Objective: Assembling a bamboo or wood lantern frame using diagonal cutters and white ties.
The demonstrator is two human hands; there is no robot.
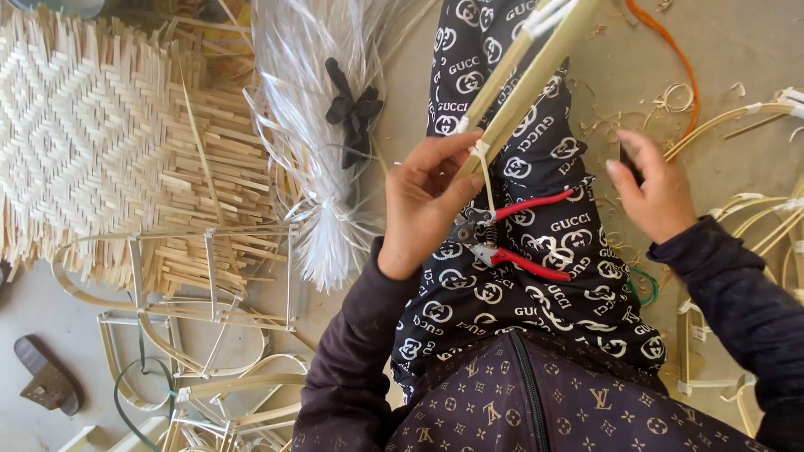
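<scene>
My left hand (425, 203) grips a bundle of pale bamboo strips (526, 79) that slants up to the right, at a spot bound with light tape or string. A pair of red-handled shears (502, 238) lies on my patterned black trouser leg (511, 276), just below that hand. My right hand (655, 188) is raised to the right, fingers closed on a small dark object that I cannot make out.
A woven bamboo mat (92, 134) lies at the left. A tied bundle of clear plastic strips (322, 125) with a black bow sits beside it. Bent bamboo frames (209, 335) and curved strips (754, 218) litter the floor. A sandal (48, 377) is at the lower left.
</scene>
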